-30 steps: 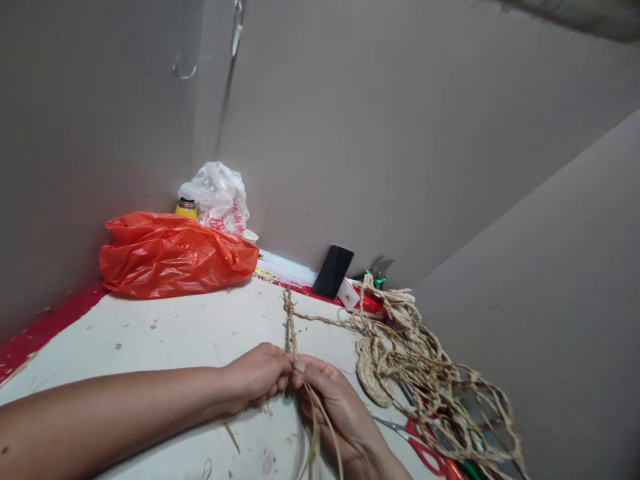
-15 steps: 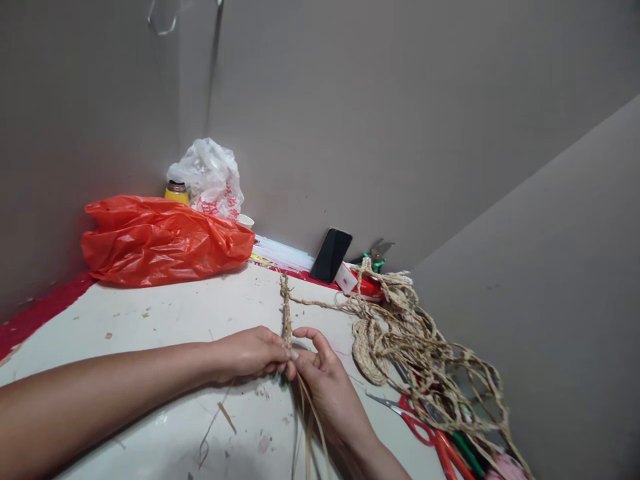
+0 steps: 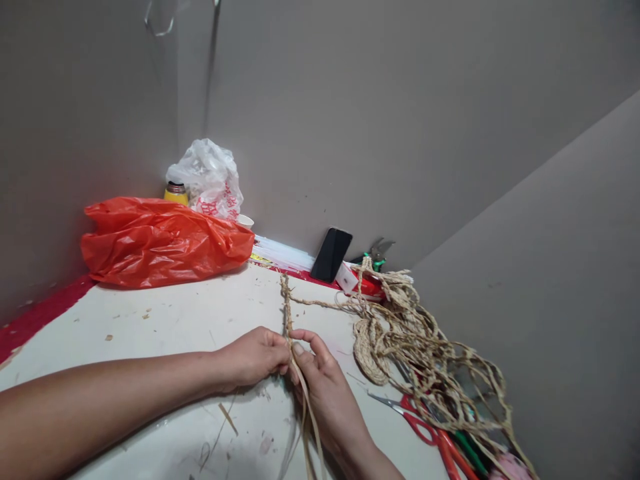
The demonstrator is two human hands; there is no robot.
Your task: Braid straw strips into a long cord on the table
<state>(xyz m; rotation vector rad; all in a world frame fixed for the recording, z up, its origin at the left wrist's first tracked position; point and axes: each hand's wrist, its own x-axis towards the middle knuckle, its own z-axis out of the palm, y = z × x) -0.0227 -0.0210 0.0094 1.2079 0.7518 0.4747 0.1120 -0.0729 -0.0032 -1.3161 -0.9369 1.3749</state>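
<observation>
A tan straw braid (image 3: 287,303) runs away from my hands along the white tabletop, its sides bristling with short stray ends. My left hand (image 3: 256,360) pinches the near end of the braid from the left. From the right, my right hand (image 3: 323,383) closes on the same spot, thumb and forefinger at the loose straw strands (image 3: 309,420). These strands hang down toward me past the right palm. The fingertips of both hands nearly meet, and exactly which strand each one grips is partly hidden.
A heap of braided straw cord (image 3: 415,340) lies at right, with red-handled scissors (image 3: 413,417) beside it. A phone (image 3: 331,255) leans near the wall. At back left are a red plastic bag (image 3: 167,243), a white plastic bag (image 3: 213,177) and a yellow bottle (image 3: 176,193).
My right thumb has shifted slightly up and off the left fingertips. The loose strands now bend over to the right, closer to my right palm. The left hand has barely moved.
</observation>
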